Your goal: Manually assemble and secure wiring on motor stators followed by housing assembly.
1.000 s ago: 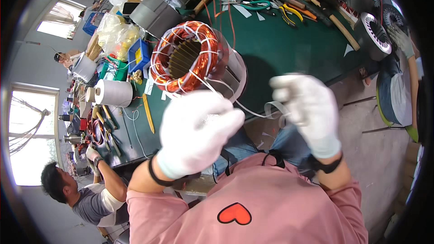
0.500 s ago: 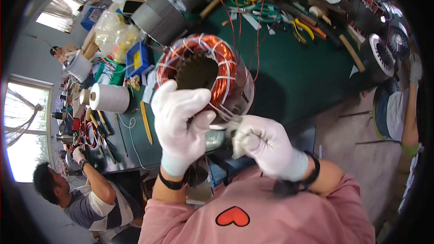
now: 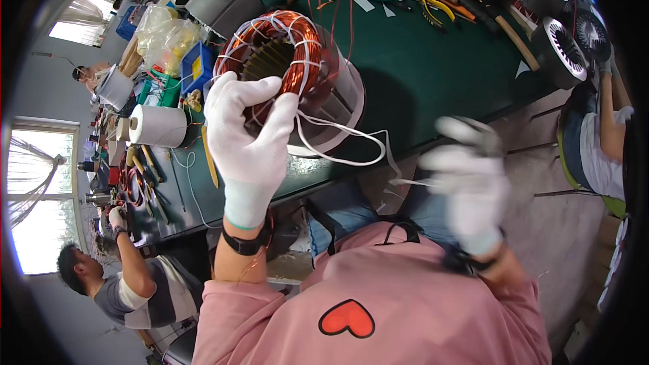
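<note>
A motor stator (image 3: 341,105) stands on the green-topped bench, its ring of copper winding (image 3: 304,61) wrapped at intervals with white cord. My left hand (image 3: 247,138), in a white glove, grips the near left side of the winding, its thumb and index finger apart at the ring; some fingertips are hidden. A loose loop of white cord (image 3: 351,161) hangs from the winding's near side. One end runs right to my gloved right hand (image 3: 470,186), held out beyond the bench edge and smeared by motion. The cord appears held there, though the fingers are unclear.
A white thread spool (image 3: 159,126), a yellow pointed strip (image 3: 210,157) and a blue bin (image 3: 197,67) lie to the left. Pliers (image 3: 436,12) and a hammer (image 3: 517,42) are at the back right. Another stator (image 3: 564,54) sits far right. Co-workers sit on both sides.
My right hand has swung out to the right from beside the stator, drawing the white cord into a long loop. My left hand stays at the winding. The whole view has shifted slightly.
</note>
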The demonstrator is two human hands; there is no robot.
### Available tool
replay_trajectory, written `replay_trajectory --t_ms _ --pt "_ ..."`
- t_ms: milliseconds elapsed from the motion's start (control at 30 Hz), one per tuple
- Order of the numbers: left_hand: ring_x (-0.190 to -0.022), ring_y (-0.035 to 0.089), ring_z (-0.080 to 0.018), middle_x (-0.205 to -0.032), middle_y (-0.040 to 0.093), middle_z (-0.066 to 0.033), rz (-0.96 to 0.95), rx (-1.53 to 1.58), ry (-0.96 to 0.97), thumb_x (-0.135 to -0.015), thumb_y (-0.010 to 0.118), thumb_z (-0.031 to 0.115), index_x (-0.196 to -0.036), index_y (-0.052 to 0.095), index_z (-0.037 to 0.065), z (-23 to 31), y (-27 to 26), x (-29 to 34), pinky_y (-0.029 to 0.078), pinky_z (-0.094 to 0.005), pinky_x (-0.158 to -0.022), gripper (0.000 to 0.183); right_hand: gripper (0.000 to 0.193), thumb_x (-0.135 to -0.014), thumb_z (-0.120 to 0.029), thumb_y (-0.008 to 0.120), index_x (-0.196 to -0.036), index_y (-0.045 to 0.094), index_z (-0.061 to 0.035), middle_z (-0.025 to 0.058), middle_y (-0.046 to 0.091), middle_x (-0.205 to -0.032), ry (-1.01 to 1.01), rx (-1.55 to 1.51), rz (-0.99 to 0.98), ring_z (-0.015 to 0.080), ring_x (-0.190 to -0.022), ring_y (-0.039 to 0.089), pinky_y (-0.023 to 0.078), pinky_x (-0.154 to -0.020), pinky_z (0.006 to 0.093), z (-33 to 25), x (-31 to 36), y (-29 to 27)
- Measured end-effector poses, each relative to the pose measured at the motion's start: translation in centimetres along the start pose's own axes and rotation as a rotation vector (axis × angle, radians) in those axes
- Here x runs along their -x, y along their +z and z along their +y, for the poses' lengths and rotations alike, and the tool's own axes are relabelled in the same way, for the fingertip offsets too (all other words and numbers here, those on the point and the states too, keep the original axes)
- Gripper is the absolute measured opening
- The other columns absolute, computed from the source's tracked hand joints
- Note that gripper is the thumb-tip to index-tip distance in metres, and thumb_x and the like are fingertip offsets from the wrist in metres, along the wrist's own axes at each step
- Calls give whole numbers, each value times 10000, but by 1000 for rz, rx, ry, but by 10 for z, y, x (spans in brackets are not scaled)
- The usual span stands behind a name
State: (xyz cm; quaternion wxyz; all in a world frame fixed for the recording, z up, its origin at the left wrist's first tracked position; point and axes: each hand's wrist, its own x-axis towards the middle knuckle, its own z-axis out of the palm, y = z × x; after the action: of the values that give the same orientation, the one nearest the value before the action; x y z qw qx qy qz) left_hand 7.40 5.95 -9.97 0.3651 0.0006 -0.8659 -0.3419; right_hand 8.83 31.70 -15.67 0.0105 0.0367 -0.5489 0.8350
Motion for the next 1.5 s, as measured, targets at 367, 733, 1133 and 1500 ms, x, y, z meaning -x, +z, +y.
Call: replay_trajectory --t_ms 367,733,1133,1500 --pt "-1051 600 -320 -928 652 -88 -119 37 160 -703 816 -34 -973 681 57 -17 -13 -3 422 -423 -1029 315 393 -974 -113 518 -1323 579 56 121 632 -1227 249 1250 290 229 -1155 590 450 -1006 370 -45 68 -362" --pt "-1041 579 -291 -952 677 -54 -127 -60 198 -750 816 40 -1040 739 87 -3 -20 -9 397 -436 -1051 303 150 -929 -56 647 -1040 740 -19 42 681 -788 259 756 -395 189 -772 668 538 -793 330 -67 -39 -46" --pt "-984 617 -276 -894 683 -47 -109 -127 194 -741 803 30 -1026 753 104 0 -17 -6 362 -457 -1121 299 240 -1068 -191 502 -1106 669 -22 52 699 -1044 193 -262 -289 121 -871 654 530 -781 263 3 -142 97" --pt "-990 607 -271 -920 687 -58 -118 -102 203 -711 784 5 -1052 745 101 -5 -13 -9 355 -476 -1123 357 319 -800 53 713 -1096 773 -49 43 588 -866 -557 572 -588 172 -805 528 440 -736 301 -39 -120 48"
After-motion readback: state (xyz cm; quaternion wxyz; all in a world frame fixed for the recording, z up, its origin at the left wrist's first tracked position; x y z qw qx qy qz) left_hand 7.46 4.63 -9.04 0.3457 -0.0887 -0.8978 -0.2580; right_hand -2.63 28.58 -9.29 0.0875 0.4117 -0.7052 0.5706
